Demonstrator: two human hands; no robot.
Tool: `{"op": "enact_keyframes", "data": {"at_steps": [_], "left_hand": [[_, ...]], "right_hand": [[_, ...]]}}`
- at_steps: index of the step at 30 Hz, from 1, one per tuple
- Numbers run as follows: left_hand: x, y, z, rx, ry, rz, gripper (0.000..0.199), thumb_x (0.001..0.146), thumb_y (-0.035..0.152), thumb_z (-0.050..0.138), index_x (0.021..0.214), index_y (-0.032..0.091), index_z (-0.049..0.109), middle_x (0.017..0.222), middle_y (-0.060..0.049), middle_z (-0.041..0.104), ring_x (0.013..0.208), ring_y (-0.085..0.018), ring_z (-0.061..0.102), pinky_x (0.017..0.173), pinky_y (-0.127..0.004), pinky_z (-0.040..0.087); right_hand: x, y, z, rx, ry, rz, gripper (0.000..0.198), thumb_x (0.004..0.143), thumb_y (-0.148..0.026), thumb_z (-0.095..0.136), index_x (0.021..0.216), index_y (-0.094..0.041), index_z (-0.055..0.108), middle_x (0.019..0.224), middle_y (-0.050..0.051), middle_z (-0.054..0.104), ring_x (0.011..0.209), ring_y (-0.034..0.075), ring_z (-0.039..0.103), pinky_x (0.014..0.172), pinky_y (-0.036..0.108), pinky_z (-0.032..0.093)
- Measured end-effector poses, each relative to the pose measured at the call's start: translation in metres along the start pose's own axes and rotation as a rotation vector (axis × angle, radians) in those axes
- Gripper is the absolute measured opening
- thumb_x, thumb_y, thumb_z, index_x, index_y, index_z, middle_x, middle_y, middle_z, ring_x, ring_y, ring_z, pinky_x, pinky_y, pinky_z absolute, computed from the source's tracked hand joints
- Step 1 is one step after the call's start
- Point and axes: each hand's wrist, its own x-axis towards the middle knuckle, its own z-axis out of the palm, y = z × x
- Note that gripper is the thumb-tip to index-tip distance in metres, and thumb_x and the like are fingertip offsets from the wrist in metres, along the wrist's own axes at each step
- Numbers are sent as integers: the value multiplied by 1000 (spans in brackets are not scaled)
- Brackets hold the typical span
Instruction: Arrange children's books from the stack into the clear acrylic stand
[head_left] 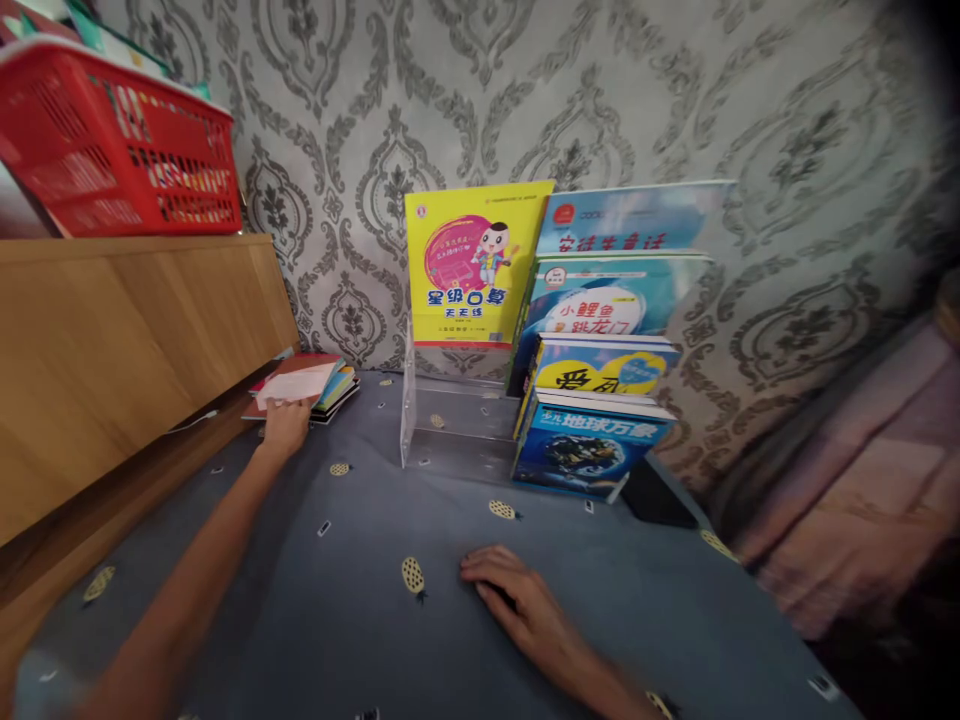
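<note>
My left hand (pixel 286 428) reaches to the near edge of a small stack of books (pixel 339 392) at the left of the table. Its fingers lie over the reddish top book (pixel 319 366), closed on its near edge; the thumb is mostly hidden. My right hand (pixel 517 600) rests on the tablecloth, holding nothing, with fingers loosely bent and the thumb apart. Beyond it stands a clear stepped book rack (pixel 457 450). A yellow workbook (pixel 472 265) leans in its back left. Several blue-covered books fill its right side, the front one (pixel 592 450) showing a globe.
A wooden cabinet (pixel 135 340) borders the table at left, with a red plastic basket (pixel 180 160) on top. A dark flat object (pixel 660 495) lies right of the rack. Pinkish fabric (pixel 862 480) hangs at right. Patterned wallpaper (pixel 330 150) covers the wall behind.
</note>
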Motion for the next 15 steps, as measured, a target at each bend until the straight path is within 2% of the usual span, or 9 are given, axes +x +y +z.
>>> {"op": "enact_keyframes", "data": {"at_steps": [3,9,12,15], "left_hand": [[-19,13,-6,20,-37,20,41,88,8,41,121,6,64,114,-27,71,111,-39,66,103,-59,34],[-71,48,-19,-16,-120,78,35,88,9,45,115,8,68,107,-24,74,103,-37,69,100,-59,36],[-94,60,-23,-64,-161,139,29,94,21,47,111,15,70,111,-19,74,103,-32,69,97,-49,42],[-98,55,-20,-253,-254,280,33,97,44,48,107,25,73,110,-8,76,101,-24,70,88,-33,48]], "right_hand": [[-1,1,0,-16,-10,5,27,102,-30,47,107,-22,72,111,11,74,110,24,66,98,46,52],[-1,-1,0,-39,-14,-23,26,101,-25,47,107,-21,72,110,11,74,110,24,66,98,44,52],[1,-2,0,-42,-9,-48,26,100,-24,46,107,-21,72,109,11,74,108,24,67,97,44,53],[1,-3,0,-51,-19,-59,27,100,-22,46,107,-21,72,108,11,74,107,24,67,96,44,52]]}}
